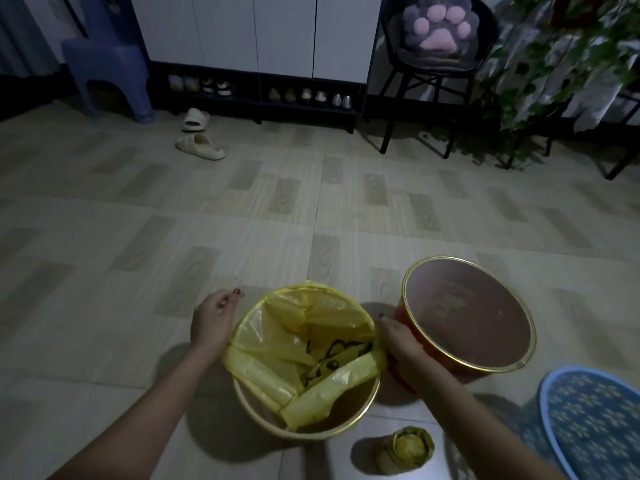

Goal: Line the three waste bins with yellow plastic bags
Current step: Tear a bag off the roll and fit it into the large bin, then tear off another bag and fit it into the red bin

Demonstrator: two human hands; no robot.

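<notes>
Two hands at work: left hand [212, 320] and right hand [398, 337] gripping yellow bag [311, 344] over cream bin [306, 433] rim. Next: fold near edge down; red bin [467, 317] unlined.

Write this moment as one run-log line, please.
yellow bag partly over gold-rimmed bin | left hand, right hand at rim | red bin unlined

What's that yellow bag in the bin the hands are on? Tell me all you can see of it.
The yellow plastic bag is thin, crinkled and translucent, with a black cartoon print showing inside. It sits in the gold-rimmed bin, its edge folded over the far and side rim; the near rim is still bare. The left hand and right hand are at its edge on either side.
</notes>
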